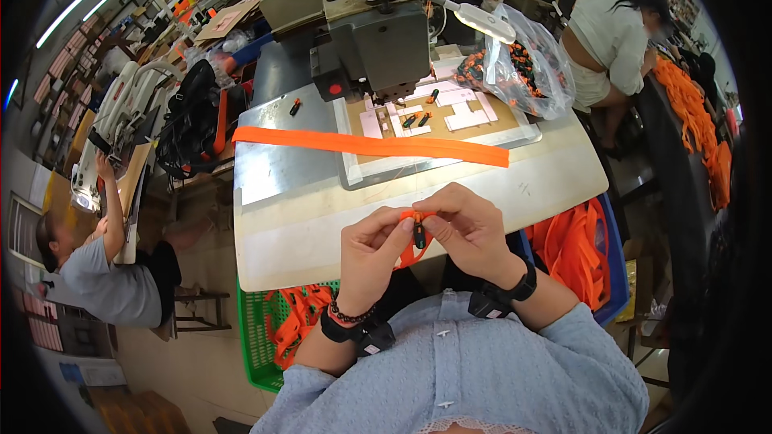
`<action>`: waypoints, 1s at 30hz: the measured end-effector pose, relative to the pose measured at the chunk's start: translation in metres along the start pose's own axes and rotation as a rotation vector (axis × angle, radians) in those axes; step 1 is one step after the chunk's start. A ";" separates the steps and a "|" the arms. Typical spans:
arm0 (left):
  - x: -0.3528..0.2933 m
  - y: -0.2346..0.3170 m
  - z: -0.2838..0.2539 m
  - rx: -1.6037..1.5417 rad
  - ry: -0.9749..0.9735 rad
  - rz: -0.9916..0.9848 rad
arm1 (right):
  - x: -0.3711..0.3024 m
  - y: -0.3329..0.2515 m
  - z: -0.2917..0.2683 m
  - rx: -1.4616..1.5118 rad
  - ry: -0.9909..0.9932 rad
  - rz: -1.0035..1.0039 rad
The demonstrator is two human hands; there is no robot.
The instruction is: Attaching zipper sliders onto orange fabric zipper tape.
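Note:
My left hand and my right hand meet in front of my chest, just above the table's near edge. Both are closed, thumbs and fingers pinching an orange strap that bends into a loop below them. Between the fingertips hangs a small black pull-like piece with an orange end. The fingers hide how it joins the strap. Beyond my hands, a flat orange strip of webbing lies across the table. Similar small black-and-orange pieces rest on the sewing machine's template plate.
The sewing machine head stands over the plate. A clear bag of small black-and-orange pieces sits at the right. Orange straps fill a green basket and a blue bin below the table. Two other people are nearby, left and right.

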State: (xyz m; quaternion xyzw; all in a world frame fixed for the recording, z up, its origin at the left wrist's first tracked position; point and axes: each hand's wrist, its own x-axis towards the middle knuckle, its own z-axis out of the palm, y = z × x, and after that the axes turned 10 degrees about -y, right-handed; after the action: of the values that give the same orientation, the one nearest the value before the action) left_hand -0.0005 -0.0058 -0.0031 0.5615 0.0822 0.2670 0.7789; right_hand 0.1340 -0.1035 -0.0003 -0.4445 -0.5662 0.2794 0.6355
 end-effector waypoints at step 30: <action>-0.005 -0.003 -0.005 0.144 -0.042 -0.021 | 0.000 0.012 -0.001 -0.128 0.056 -0.105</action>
State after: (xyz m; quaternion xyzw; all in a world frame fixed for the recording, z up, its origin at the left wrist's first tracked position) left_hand -0.0057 -0.0050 -0.0088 0.6207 0.0908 0.2403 0.7408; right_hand 0.1365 -0.0989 -0.0106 -0.4613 -0.5875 0.1963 0.6353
